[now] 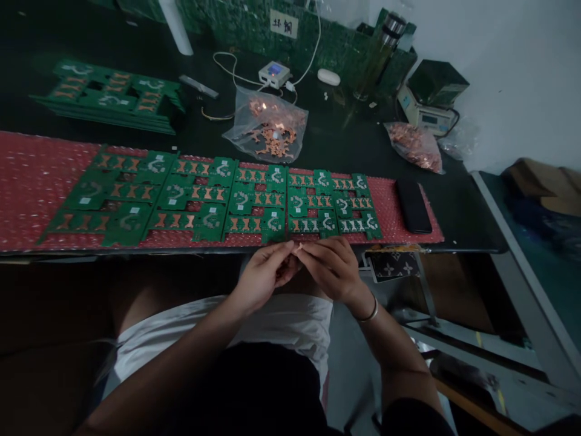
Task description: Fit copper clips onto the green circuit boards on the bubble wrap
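The left hand (pixel 263 272) and right hand (pixel 333 269) meet fingertip to fingertip at the bench edge, both pinched on one small copper piece (pixel 298 247) held between them. It looks thin, light and easily bent, so it is best gripped by its edges with fingertips, not squeezed flat. Far ahead and left of the hands lies one stack of green panels (pixel 113 97). Just beyond the fingers runs a row of circuit panels (pixel 254 200) on red bubble wrap (pixel 27 181), five as far as the seams show. Further ahead lie two bags of copper parts (pixel 267 127). One black phone (pixel 413 206) lies ahead to the right.
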Tool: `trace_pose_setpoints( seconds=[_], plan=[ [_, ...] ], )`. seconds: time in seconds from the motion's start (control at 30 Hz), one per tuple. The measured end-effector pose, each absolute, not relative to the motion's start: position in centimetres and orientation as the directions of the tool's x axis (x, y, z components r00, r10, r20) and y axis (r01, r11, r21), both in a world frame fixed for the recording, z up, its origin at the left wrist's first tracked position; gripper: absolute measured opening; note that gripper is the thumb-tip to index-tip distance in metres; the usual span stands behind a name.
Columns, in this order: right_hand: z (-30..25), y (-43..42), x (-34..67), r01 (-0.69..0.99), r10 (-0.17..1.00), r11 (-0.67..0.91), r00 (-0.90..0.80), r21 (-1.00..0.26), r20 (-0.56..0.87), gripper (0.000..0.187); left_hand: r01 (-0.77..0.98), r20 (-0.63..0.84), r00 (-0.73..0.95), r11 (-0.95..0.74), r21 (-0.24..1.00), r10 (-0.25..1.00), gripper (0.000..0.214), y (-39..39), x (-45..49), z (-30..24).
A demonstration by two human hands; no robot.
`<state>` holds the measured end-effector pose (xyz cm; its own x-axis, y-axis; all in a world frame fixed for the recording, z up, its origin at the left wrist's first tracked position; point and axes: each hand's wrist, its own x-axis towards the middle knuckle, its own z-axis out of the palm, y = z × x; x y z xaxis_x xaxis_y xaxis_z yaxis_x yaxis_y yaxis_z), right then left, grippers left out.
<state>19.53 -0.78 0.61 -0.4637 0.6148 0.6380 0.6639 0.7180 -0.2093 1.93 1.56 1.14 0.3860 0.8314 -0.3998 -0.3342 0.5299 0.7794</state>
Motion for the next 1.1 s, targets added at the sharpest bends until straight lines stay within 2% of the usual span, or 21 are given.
trace_pose_setpoints(
  seconds=[0.17, 0.3, 0.43, 0.63, 0.7, 0.87, 1.1],
  plan=[
    [0.7, -1.0, 19.9, 0.654, 0.651, 0.702, -0.430, -0.282, 0.625, 0.035, -0.289, -0.263, 0.390, 0.388, 0.875, 0.883, 0.037, 1.5, 2.2, 0.5],
    [0.6, -1.0, 19.9, 0.652, 0.704, 0.668, -0.399, -0.358, 0.587, 0.029, -0.218, -0.247, 0.370, 0.342, 0.914, 0.896, 0.040, 1.3, 2.3, 0.2],
    [1.3, -0.9, 19.9, 0.653, 0.746, 0.627, -0.346, -0.425, 0.569, 0.020, -0.192, -0.247, 0.378, 0.336, 0.922, 0.892, 0.028, 1.2, 2.2, 0.5],
    [1.9, -1.4, 20.3, 0.585, 0.768, 0.636, -0.415, -0.504, 0.487, 0.033, -0.141, -0.234, 0.380, 0.306, 0.941, 0.895, 0.024, 1.4, 1.9, 1.2],
    [1.5, -1.7, 20.3, 0.579, 0.760, 0.641, -0.393, -0.504, 0.517, 0.034, -0.188, -0.284, 0.378, 0.374, 0.908, 0.881, 0.025, 1.4, 1.9, 1.1],
    [0.7, -2.2, 20.0, 0.642, 0.750, 0.629, -0.350, -0.439, 0.561, 0.030, -0.331, -0.436, 0.459, 0.604, 0.725, 0.774, 0.032, 1.5, 1.9, 0.5],
    [0.5, -2.6, 20.1, 0.634, 0.730, 0.650, -0.370, -0.419, 0.574, 0.021, -0.355, -0.490, 0.508, 0.690, 0.630, 0.708, 0.032, 1.2, 1.8, 0.8]
  ],
)
